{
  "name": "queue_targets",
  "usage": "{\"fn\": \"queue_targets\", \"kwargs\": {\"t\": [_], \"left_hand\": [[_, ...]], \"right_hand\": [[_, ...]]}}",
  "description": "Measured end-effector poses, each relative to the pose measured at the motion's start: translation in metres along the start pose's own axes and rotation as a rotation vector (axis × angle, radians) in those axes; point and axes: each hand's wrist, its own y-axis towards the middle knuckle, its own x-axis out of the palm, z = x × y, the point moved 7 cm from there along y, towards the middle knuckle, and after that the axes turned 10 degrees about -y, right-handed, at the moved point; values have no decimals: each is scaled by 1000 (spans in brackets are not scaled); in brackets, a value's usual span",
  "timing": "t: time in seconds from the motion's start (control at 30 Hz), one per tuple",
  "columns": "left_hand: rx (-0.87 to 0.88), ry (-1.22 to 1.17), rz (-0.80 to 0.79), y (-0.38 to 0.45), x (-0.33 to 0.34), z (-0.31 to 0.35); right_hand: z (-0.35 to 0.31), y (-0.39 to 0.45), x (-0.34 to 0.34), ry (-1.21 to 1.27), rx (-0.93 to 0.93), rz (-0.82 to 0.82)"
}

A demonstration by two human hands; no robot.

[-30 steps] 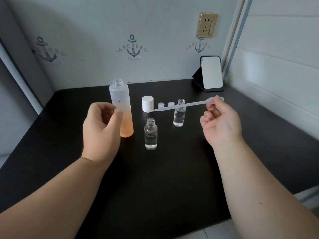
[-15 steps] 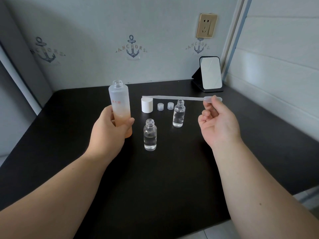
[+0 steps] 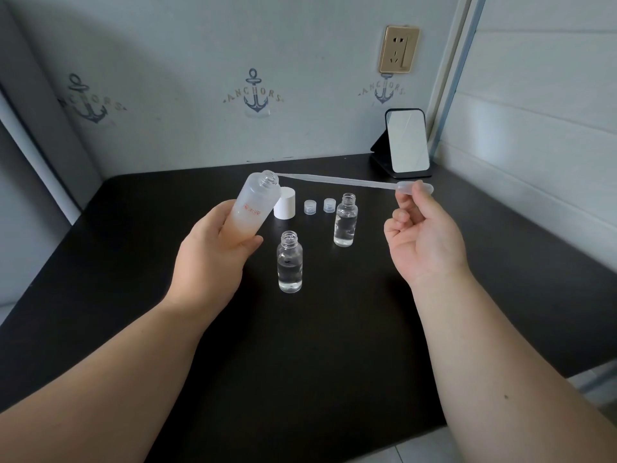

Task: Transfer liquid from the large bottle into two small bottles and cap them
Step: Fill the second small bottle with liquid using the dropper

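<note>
Both small bottles (image 3: 289,261) (image 3: 345,219) mid-frame are part full and uncapped, caps (image 3: 319,206) behind them on the bench (image 3: 334,345). Our left hand (image 3: 213,248) grips the tilted large bottle (image 3: 252,208); our right hand (image 3: 424,235) pinches the pipette (image 3: 337,180), tip at its mouth. More filling and capping left, we reckon.

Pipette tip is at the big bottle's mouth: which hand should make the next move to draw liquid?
Right. The right hand pinches the pipette by its bulb, tip at the mouth of the large bottle. The left hand grips that tilted bottle and should just steady it.
</note>
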Motion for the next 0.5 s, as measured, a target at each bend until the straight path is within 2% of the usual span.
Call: {"fn": "queue_targets", "kwargs": {"t": [0.5], "left_hand": [[20, 108, 20, 4, -3, -11]], "right_hand": [[0, 3, -7, -24, -23, 52]]}}
